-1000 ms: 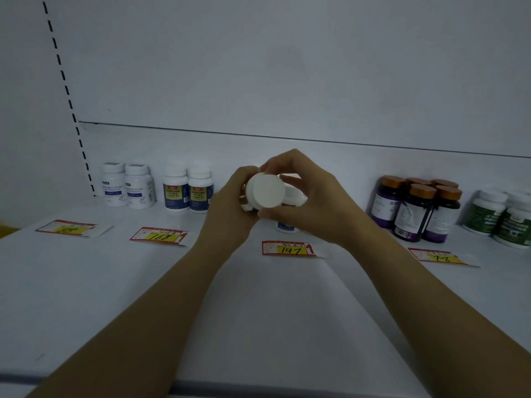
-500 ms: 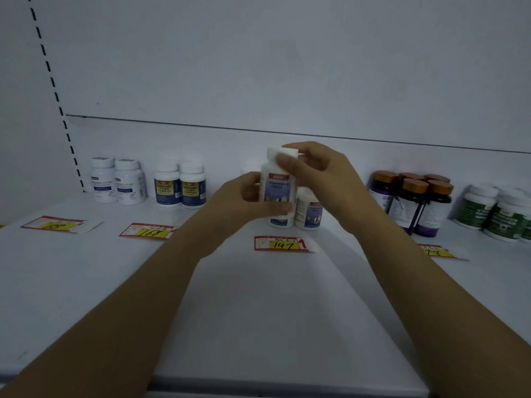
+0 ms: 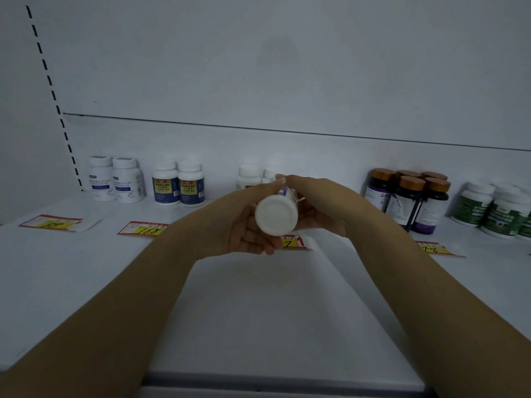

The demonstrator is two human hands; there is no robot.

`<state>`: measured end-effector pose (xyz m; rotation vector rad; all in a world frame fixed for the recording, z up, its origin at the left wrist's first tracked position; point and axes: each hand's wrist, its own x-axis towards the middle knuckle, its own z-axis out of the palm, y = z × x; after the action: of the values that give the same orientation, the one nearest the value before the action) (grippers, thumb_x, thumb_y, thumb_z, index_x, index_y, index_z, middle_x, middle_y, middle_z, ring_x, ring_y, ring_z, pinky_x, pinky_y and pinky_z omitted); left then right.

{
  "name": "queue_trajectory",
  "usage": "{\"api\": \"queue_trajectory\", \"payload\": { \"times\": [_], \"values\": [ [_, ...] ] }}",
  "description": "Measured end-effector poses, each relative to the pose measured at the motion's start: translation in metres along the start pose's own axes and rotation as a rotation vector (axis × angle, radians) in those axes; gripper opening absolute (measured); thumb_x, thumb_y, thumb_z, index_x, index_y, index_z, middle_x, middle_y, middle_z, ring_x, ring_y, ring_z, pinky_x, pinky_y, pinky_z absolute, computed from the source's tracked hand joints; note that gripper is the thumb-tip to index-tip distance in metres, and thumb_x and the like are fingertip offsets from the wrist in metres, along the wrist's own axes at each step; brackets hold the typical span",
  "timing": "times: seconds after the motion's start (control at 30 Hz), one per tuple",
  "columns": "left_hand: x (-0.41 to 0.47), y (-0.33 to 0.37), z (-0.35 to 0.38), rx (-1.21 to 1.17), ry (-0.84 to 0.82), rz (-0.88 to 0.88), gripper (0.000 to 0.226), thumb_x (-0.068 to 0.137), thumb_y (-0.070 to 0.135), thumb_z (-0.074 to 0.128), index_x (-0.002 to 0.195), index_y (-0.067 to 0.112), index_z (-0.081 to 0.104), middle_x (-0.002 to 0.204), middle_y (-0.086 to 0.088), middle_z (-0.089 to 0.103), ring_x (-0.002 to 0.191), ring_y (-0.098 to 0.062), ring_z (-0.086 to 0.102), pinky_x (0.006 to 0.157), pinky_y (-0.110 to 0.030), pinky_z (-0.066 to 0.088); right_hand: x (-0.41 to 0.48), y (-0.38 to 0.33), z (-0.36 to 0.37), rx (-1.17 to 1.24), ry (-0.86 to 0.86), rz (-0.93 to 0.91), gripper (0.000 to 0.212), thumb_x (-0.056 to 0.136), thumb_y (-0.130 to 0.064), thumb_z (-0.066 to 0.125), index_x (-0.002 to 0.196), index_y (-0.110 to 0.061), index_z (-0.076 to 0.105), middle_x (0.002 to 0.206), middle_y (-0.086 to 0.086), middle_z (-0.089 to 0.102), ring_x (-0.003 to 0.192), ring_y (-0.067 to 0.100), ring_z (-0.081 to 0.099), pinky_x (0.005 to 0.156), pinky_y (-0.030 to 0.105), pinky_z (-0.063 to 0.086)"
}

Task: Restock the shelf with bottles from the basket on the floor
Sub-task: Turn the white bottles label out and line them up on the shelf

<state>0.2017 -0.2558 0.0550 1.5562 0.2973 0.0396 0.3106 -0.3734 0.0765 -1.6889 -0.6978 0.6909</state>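
White bottle held w/ both hands
L hand & R hand grip it sideways, round end twd camera, above shelf.

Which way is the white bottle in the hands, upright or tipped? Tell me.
Tipped: the white bottle lies on its side between left hand and right hand, one round end facing the camera.

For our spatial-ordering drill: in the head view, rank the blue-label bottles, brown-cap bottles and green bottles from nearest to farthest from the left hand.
1. Blue-label bottles, just left of left hand
2. Brown-cap bottles, right
3. Green bottles, far right
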Motion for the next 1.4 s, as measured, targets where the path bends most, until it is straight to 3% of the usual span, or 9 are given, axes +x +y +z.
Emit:
{"api": "queue_trajectory", "payload": {
  "times": [0.1,0.33,0.47,0.57,0.8,0.9,1.03,1.17,1.4],
  "values": [
    [0.001,-0.001,0.000,0.015,0.000,0.002,0.059,0.060,0.057,0.059,0.094,0.010,0.066,0.074,-0.015,0.071,0.059,-0.022,0.067,0.060,-0.027,0.055,0.002,-0.001,-0.001,-0.009,0.011,-0.023,0.035,0.089,-0.038,0.062,0.102,-0.006,0.066,0.083,0.012,0.069,0.061,0.019,0.067,0.054,0.025,0.056],
    [0.006,-0.006,-0.002,0.191,0.182,0.219,0.021,0.079,0.023,0.070,0.099,0.025,0.065,0.102,0.006,0.072,0.098,-0.013,0.066,0.083,-0.023,0.052,-0.002,-0.010,-0.010,-0.149,0.096,-0.427,0.029,0.085,-0.030,0.067,0.112,-0.021,0.067,0.098,0.000,0.071,0.089,0.012,0.070,0.078,0.022,0.056],
    [0.006,-0.008,-0.002,0.288,0.248,0.351,0.025,0.079,0.024,0.072,0.100,0.032,0.063,0.095,0.019,0.069,0.085,0.009,0.064,0.070,-0.006,0.047,-0.001,-0.010,-0.013,-0.306,0.107,-0.485,0.033,0.086,-0.033,0.066,0.118,-0.031,0.063,0.110,-0.003,0.066,0.108,0.012,0.062,0.099,0.034,0.048],
    [0.009,-0.011,-0.003,0.330,0.257,0.385,0.023,0.080,0.021,0.071,0.097,0.032,0.061,0.085,0.024,0.064,0.071,0.015,0.062,0.059,0.002,0.043,-0.001,-0.010,-0.013,-0.356,0.098,-0.483,0.032,0.088,-0.031,0.064,0.120,-0.030,0.062,0.115,-0.006,0.066,0.105,0.007,0.062,0.094,0.027,0.049],
    [0.015,-0.015,-0.003,0.479,0.300,0.392,0.029,0.075,0.024,0.076,0.100,0.029,0.062,0.098,0.013,0.068,0.088,0.003,0.063,0.076,-0.009,0.048,-0.001,-0.011,-0.016,-0.591,0.190,-0.519,0.035,0.085,-0.042,0.063,0.117,-0.029,0.062,0.110,-0.012,0.064,0.094,0.000,0.059,0.071,0.011,0.044],
    [0.016,-0.017,-0.003,0.530,0.293,0.367,0.041,0.070,0.033,0.079,0.107,0.029,0.062,0.105,0.013,0.069,0.096,-0.002,0.064,0.092,-0.024,0.050,0.001,-0.017,-0.022,-0.593,0.227,-0.517,0.035,0.084,-0.041,0.065,0.117,-0.028,0.063,0.112,-0.009,0.065,0.100,0.004,0.060,0.079,0.014,0.045],
    [0.011,-0.020,0.000,0.796,0.293,0.277,0.075,0.066,0.052,0.076,0.131,0.027,0.048,0.122,0.014,0.052,0.108,0.000,0.047,0.091,-0.017,0.033,0.006,-0.047,-0.039,-0.561,0.320,-0.549,0.035,0.084,-0.041,0.065,0.114,-0.025,0.066,0.109,-0.003,0.068,0.100,0.010,0.063,0.094,0.031,0.049],
    [0.013,-0.029,0.003,1.032,0.207,0.164,0.102,0.067,0.068,0.067,0.147,0.021,0.024,0.151,0.006,0.028,0.135,-0.011,0.031,0.105,-0.023,0.026,0.020,-0.080,-0.051,-0.619,0.440,-0.585,0.035,0.087,-0.032,0.064,0.118,-0.016,0.065,0.115,0.001,0.065,0.104,0.013,0.059,0.082,0.022,0.046],
    [0.018,-0.040,-0.002,1.209,0.177,-0.011,0.120,0.063,0.085,0.048,0.150,0.013,0.008,0.159,-0.001,0.005,0.145,-0.015,0.009,0.116,-0.035,0.013,0.064,-0.069,-0.046,-0.917,0.462,-0.430,0.038,0.089,-0.025,0.061,0.125,-0.012,0.059,0.129,0.008,0.058,0.116,0.023,0.053,0.088,0.022,0.037]
  ]
}}
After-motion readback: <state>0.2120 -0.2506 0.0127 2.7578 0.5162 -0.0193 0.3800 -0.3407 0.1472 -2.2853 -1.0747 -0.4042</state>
